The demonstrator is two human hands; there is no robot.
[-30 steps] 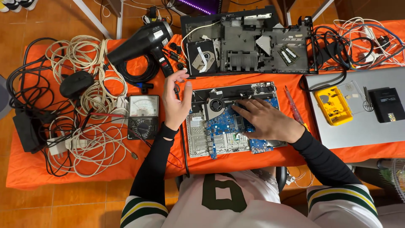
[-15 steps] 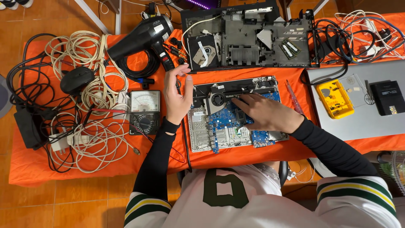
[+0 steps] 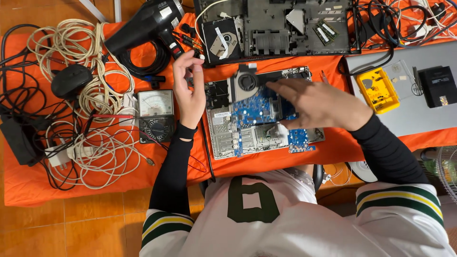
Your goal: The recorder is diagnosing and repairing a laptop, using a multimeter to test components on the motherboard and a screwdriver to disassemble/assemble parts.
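Blue circuit board (image 3: 259, 107), with its round black fan (image 3: 247, 82) at the upper-left corner, lifted slightly off the silver laptop chassis (image 3: 228, 135) on the orange cloth (image 3: 95, 188). Only 1 view, from the head camera, looking straight down.

Right hand (image 3: 319, 102) spread flat over the board's right part, fingers (image 3: 285, 88) reaching toward the fan; probably pinching the board's edge, though the actual contact hidden under the palm, so grip not fully readable. Left hand (image 3: 188, 90) raised beside the chassis's left edge, fingers loosely curled and apart, holding nothing visible, thumb near the hair dryer's (image 3: 145, 24) handle.

Judged by look: board thin, light, stiff but brittle, studded with small parts; best taken by bare edges or the fan housing, never by the chips, and kept level so nothing snags on the chassis.

Around: analog multimeter (image 3: 155, 115) just left of the left wrist, white cable tangle (image 3: 90, 95) and black mouse (image 3: 71, 81) farther left, stripped black laptop base (image 3: 285, 24) above, yellow parts tray (image 3: 378, 89) on a grey laptop lid (image 3: 419, 119) to the right.
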